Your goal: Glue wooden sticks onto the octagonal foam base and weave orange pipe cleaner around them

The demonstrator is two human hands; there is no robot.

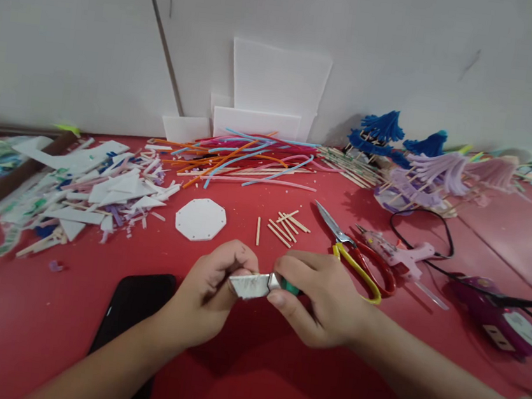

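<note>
My right hand [326, 299] grips a utility knife [252, 285] with a green handle, its blade pointing left over the red table. Curled at the blade's tip, my left hand [212, 289] is closed with thumb and fingers together; anything inside it is hidden. Beyond the hands lie short wooden sticks [286, 226], one of them apart from the small pile. To their left is a white octagonal board [201, 219] with small holes near its edge.
Scissors [359, 261] and a pink glue gun [399, 253] lie right. A phone [139, 300] is beside my left forearm. White scraps [123, 189] are heaped left. Pipe cleaners [246, 159] lie at the back, and blue and lilac roofed models [436, 174] stand back right.
</note>
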